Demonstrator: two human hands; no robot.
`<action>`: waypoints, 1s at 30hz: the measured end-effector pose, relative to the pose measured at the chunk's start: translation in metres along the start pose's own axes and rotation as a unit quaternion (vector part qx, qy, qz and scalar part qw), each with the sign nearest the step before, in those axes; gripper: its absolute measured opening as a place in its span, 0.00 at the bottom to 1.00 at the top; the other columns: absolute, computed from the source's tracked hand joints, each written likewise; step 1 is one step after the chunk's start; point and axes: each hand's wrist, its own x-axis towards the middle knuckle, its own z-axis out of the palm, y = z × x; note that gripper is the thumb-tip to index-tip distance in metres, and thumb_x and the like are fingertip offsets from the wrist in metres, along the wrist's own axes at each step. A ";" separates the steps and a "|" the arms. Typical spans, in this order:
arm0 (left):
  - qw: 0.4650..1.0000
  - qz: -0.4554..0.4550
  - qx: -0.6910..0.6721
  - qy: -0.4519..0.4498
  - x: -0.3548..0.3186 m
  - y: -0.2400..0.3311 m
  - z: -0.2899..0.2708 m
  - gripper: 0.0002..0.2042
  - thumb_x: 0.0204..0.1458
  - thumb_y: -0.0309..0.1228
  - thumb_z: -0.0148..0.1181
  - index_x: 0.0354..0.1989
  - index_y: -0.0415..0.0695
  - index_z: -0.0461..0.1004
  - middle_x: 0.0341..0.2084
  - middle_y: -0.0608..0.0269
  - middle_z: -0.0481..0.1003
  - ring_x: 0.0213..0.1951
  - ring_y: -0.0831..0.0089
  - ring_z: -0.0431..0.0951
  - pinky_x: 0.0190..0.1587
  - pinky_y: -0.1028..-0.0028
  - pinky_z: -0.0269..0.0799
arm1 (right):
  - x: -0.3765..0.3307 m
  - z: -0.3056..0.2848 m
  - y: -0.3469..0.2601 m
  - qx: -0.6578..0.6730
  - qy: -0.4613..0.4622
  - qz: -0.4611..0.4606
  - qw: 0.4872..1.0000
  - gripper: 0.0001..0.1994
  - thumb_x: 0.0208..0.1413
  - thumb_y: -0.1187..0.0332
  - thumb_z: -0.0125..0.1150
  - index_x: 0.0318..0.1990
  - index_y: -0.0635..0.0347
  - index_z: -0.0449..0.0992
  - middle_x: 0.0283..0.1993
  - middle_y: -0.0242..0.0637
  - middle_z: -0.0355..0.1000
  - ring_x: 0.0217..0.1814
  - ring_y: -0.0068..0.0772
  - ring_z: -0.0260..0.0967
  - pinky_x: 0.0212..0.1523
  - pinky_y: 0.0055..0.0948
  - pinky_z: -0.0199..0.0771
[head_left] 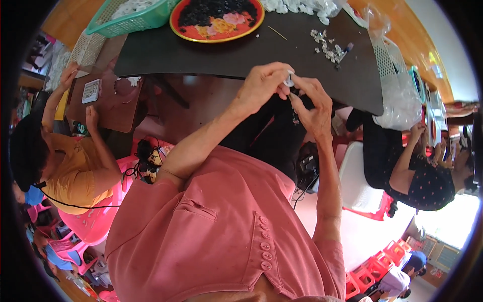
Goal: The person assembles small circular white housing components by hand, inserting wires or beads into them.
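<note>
Just off the near edge of the dark table (pixel 201 59), both my hands meet in front of me. My left hand (pixel 265 86) is closed, pinching a small white part (pixel 289 79) between thumb and fingers. My right hand (pixel 316 106) has its fingers curled, with the tips close against that part. Something small and dark shows by the right fingers, too small to name. Beyond the hands, a round red tray (pixel 221 34) with a yellow rim and flower pattern holds a heap of small black pieces (pixel 201 12).
A green basket (pixel 132 27) with white pieces stands at the far left. White pieces (pixel 307 6), a thin stick (pixel 277 33) and small whitish bits (pixel 329 49) lie on the table. Clear plastic bags (pixel 399 100) hang at the right. People sit on both sides.
</note>
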 end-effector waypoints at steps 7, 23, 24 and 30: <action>0.999 -0.001 0.035 0.022 -0.001 0.002 0.001 0.12 0.61 0.30 0.49 0.45 0.34 0.73 0.27 0.64 0.72 0.27 0.80 0.73 0.30 0.79 0.73 | 0.009 -0.001 0.004 0.064 -0.018 -0.004 0.998 0.20 0.42 0.81 0.63 0.46 0.57 0.79 0.36 0.34 0.72 0.35 0.26 0.68 0.40 0.23 0.67; 0.716 0.328 0.553 0.272 0.012 0.211 -0.159 0.17 0.60 0.38 0.50 0.52 0.41 0.73 0.35 0.62 0.78 0.33 0.77 0.77 0.40 0.77 0.71 | 0.007 -0.010 0.003 0.058 0.005 0.017 0.998 0.13 0.46 0.79 0.60 0.42 0.62 0.77 0.29 0.31 0.69 0.27 0.20 0.63 0.33 0.21 0.65; 0.664 0.359 0.591 0.285 0.024 0.223 -0.184 0.16 0.58 0.36 0.51 0.49 0.42 0.74 0.35 0.54 0.77 0.35 0.67 0.78 0.41 0.71 0.72 | 0.006 -0.009 0.005 0.068 0.006 0.014 0.998 0.13 0.46 0.79 0.60 0.42 0.62 0.77 0.29 0.31 0.69 0.27 0.20 0.63 0.32 0.21 0.65; 0.426 0.319 0.790 0.303 0.033 0.217 -0.209 0.14 0.53 0.33 0.54 0.46 0.43 0.75 0.40 0.44 0.74 0.46 0.48 0.72 0.49 0.57 0.67 | 0.002 -0.010 0.004 0.087 0.017 0.005 0.996 0.13 0.45 0.80 0.60 0.41 0.63 0.77 0.28 0.32 0.68 0.26 0.20 0.64 0.31 0.21 0.66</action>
